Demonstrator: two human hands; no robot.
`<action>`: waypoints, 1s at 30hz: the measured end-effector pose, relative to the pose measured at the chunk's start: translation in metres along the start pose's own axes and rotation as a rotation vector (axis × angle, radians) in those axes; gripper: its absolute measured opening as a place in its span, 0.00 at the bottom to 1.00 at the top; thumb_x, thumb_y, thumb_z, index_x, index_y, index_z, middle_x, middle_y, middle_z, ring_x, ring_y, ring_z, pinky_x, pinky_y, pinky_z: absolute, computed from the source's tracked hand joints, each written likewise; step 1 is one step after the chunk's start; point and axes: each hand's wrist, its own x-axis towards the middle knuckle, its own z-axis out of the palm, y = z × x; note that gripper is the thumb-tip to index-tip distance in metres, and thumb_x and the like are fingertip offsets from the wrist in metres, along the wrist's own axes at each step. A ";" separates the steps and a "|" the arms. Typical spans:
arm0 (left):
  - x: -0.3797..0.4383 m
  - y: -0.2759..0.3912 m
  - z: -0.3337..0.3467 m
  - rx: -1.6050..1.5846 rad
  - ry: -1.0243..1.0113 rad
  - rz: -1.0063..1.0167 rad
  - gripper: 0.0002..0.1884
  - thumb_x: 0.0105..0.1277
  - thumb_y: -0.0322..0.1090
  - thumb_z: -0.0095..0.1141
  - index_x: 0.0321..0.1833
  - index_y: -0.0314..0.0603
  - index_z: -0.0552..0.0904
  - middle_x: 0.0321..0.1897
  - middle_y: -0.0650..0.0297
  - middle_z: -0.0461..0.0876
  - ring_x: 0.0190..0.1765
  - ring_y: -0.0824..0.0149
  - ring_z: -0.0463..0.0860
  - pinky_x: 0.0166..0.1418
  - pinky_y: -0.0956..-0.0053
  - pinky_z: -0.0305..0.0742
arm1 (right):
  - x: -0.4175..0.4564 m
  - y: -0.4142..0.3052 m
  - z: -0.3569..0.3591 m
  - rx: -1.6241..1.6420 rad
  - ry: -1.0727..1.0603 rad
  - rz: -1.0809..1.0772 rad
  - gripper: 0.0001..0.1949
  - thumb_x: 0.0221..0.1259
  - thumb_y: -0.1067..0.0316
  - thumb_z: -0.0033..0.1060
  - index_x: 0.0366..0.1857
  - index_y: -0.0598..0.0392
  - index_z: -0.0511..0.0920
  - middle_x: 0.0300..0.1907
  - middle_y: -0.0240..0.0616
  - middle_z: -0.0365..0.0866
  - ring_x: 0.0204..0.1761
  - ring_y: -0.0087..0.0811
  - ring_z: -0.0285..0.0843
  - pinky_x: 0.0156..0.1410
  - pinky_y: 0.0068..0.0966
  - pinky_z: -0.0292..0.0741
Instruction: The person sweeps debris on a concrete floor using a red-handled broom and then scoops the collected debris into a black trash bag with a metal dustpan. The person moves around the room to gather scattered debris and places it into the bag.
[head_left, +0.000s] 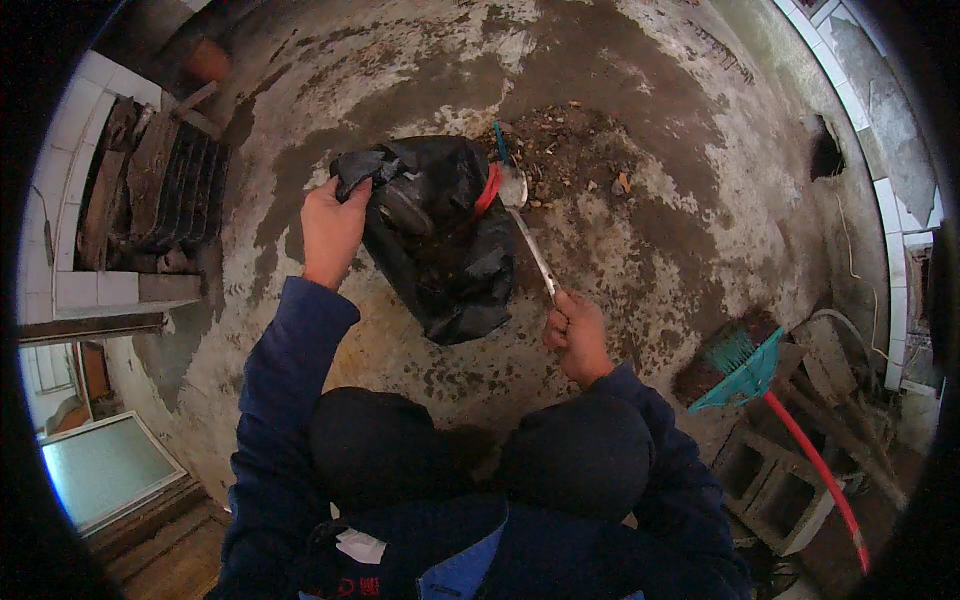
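My left hand (334, 225) pinches the rim of a black plastic bag (471, 259), which lies on the floor before my knees with its mouth spread. Some dark debris shows inside the bag. In my right hand (579, 335) is the handle of a metal ladle (534, 244), its bowl resting at the near left edge of a heap of rubble and dirt (574, 154). A red strip (490, 189) lies between the bag and the ladle's bowl. Just beyond it a thin blue piece (500, 141) sticks up; what it is I cannot tell.
At right lies a teal broom (739, 371) with a red handle, beside a hollow concrete block (780, 480) and wooden boards (847, 420). A tiled recess (112, 289) holding wood and a black crate (184, 184) stands at left. The concrete floor (630, 255) is stained.
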 end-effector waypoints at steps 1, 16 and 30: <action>-0.001 -0.001 -0.001 0.008 0.002 -0.015 0.14 0.69 0.37 0.63 0.47 0.31 0.86 0.27 0.56 0.86 0.33 0.71 0.79 0.42 0.70 0.76 | -0.001 -0.004 0.001 0.011 -0.024 -0.010 0.08 0.78 0.62 0.56 0.49 0.53 0.73 0.22 0.22 0.56 0.22 0.19 0.52 0.25 0.23 0.54; 0.002 -0.013 -0.001 0.003 0.055 -0.006 0.14 0.69 0.38 0.63 0.43 0.29 0.86 0.27 0.56 0.86 0.32 0.69 0.80 0.41 0.70 0.75 | -0.037 -0.032 0.011 -0.243 -0.076 -0.118 0.12 0.79 0.62 0.52 0.53 0.60 0.74 0.21 0.23 0.60 0.20 0.17 0.53 0.26 0.24 0.55; 0.016 -0.016 -0.019 -0.365 0.203 -0.061 0.09 0.70 0.32 0.59 0.34 0.33 0.86 0.28 0.68 0.85 0.32 0.76 0.76 0.39 0.79 0.70 | -0.054 -0.050 -0.001 -1.605 -0.420 -0.847 0.15 0.65 0.69 0.64 0.55 0.56 0.81 0.27 0.40 0.81 0.25 0.39 0.79 0.29 0.31 0.71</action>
